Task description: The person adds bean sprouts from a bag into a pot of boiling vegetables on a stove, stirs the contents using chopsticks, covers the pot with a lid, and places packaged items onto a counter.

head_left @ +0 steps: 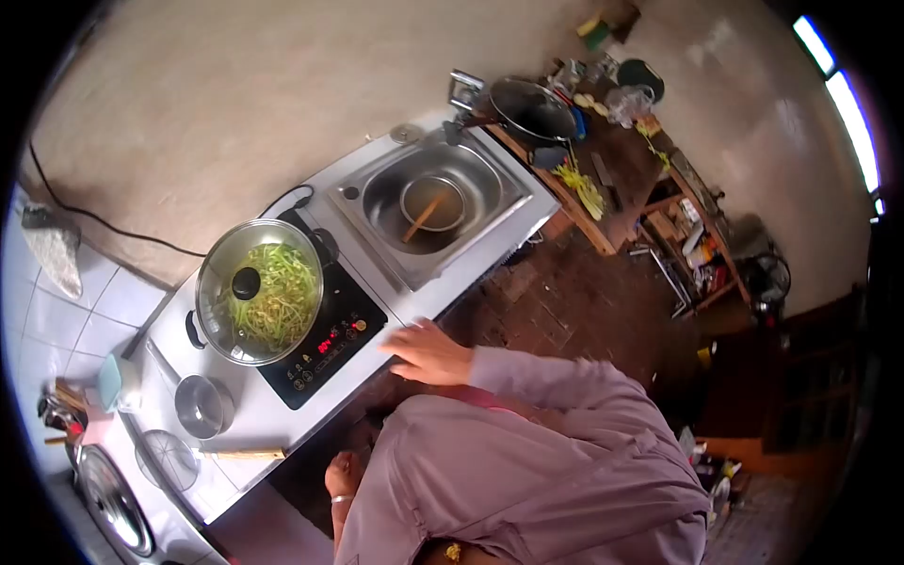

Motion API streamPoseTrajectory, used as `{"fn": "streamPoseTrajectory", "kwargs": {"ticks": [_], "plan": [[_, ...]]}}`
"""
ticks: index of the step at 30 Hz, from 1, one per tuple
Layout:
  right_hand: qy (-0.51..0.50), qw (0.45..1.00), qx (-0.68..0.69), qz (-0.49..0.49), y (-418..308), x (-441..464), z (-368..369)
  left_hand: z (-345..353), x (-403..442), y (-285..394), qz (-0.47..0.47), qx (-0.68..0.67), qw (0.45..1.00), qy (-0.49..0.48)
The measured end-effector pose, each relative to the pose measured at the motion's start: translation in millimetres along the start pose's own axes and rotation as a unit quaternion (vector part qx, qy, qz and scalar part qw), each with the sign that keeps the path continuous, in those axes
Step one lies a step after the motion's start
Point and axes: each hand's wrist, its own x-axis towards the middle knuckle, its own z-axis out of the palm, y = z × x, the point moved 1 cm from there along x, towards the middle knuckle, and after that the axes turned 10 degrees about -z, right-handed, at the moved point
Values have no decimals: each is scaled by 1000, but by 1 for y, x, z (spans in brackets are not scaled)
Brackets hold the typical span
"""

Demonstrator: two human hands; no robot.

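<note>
My right hand (428, 353) reaches out over the counter's front edge with its fingers stretched, holding nothing. Nearest to it is the black induction cooktop (325, 363), whose red display is lit. On the cooktop sits a wok with a glass lid (262, 292); shredded green vegetables show through the glass. My left hand (344, 474) hangs low beside my body, below the counter edge, with its fingers curled in and a bracelet at the wrist. Nothing shows in it.
A steel sink (377, 202) holds a bowl (433, 204) with a wooden utensil. Left of the cooktop stand a small saucepan (203, 407), a wire strainer (169, 460) and a steel lid (115, 499). A wooden table (617, 184) bears another pan (534, 108), a knife (604, 172) and greens.
</note>
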Motion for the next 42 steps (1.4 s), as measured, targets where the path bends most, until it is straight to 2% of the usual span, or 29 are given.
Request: {"fn": "streamPoseTrajectory", "kwargs": {"ticks": [2, 4, 5, 7, 8, 9, 10, 11, 12, 13, 15, 17, 19, 20, 21, 23, 25, 27, 28, 29, 31, 32, 33, 34, 35, 36, 38, 41, 42], "plan": [[34, 990, 95, 103, 4, -67, 21, 4, 25, 26, 110, 12, 994, 0], [95, 912, 292, 270, -7, -119, 35, -2, 40, 98, 174, -41, 984, 8], [103, 910, 296, 270, -15, -129, 37, -9, 42, 141, 205, -89, 975, 11], [167, 695, 603, 353, -33, -176, 37, 11, 45, 233, 359, -107, 927, 18], [190, 644, 667, 324, -42, -182, 27, 24, 38, 260, 308, -150, 933, -113], [196, 641, 668, 324, -38, -196, 32, 44, 27, 286, 249, -187, 920, -237], [255, 513, 805, 154, -32, -209, 38, 66, 20, 313, 369, -143, 888, -233], [310, 430, 836, 140, -32, -223, 26, 88, 10, 340, 482, -96, 842, -222], [361, 345, 858, 118, -32, -237, 15, 107, -5, 369, 530, -82, 825, -179], [355, 339, 864, 115, -39, -252, -8, 123, -23, 391, 574, -63, 805, -138], [454, 325, 820, 124, -44, -294, -39, 162, -46, 414, 578, -42, 798, -167], [499, 308, 791, 173, -34, -335, -35, 189, -55, 431, 582, -34, 792, -179], [535, 293, 758, 231, -18, -376, -23, 208, -62, 440, 664, -1, 728, -170], [571, 281, 734, 236, -7, -394, -14, 206, -63, 447, 662, 13, 734, -151], [606, 267, 709, 241, 4, -410, -10, 208, -52, 451, 652, 14, 744, -146], [628, 251, 703, 221, 21, -428, -20, 212, -8, 454, 521, 140, 793, -283], [660, 248, 664, 250, 37, -438, -32, 202, 52, 436, 511, 110, 844, -121], [662, 241, 653, 279, 59, -435, -41, 195, 113, 416, 276, -47, 950, -140], [654, 244, 659, 280, 72, -433, -44, 190, 152, 407, 181, -121, 962, -167], [645, 247, 666, 281, 85, -430, -48, 187, 193, 397, 83, -193, 959, -190], [639, 242, 670, 290, 112, -416, -66, 186, 269, 381, -128, -417, 878, -199], [637, 238, 672, 294, 127, -408, -78, 191, 303, 370, -132, -420, 876, -198], [635, 241, 670, 299, 145, -399, -90, 196, 339, 360, -93, -228, 967, -68], [636, 251, 667, 296, 161, -392, -101, 202, 368, 351, -49, -21, 997, 64], [637, 258, 663, 297, 173, -387, -112, 208, 389, 341, -58, -22, 996, 58], [639, 285, 646, 305, 188, -381, -123, 214, 412, 334, -109, 67, 991, 46], [645, 283, 643, 300, 213, -366, -148, 215, 438, 353, -187, 234, 954, 14], [653, 273, 640, 299, 239, -353, -175, 231, 470, 343, -277, 225, 933, 47], [661, 262, 631, 309, 246, -350, -181, 235, 478, 339, -301, 219, 928, 1]]}}
